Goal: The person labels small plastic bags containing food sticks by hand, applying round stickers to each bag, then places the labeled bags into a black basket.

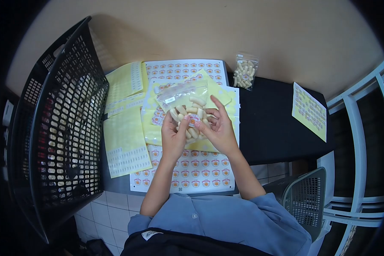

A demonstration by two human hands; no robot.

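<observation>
A clear zip bag of pale capsule-shaped pieces (197, 102) is held between my two hands over the sheets. My left hand (175, 135) grips its left side, thumb on the front. On the right side my right hand (219, 131) holds it, thumb near the label and index finger raised off the bag. A round printed label (194, 120) sits on the bag's front between both thumbs. The bag's top bears a small white tag (170, 100). Beneath lie yellow backing sheets (217, 96) and white sheets of round labels (196, 175).
Another filled bag (245, 72) lies by the wall on the black cloth (269, 115). Further right is a yellow-edged label sheet (310, 110). Yellow sheets (126, 141) lie at left beside a tall black basket (68, 123). A grey-green basket (307, 200) stands at the lower right.
</observation>
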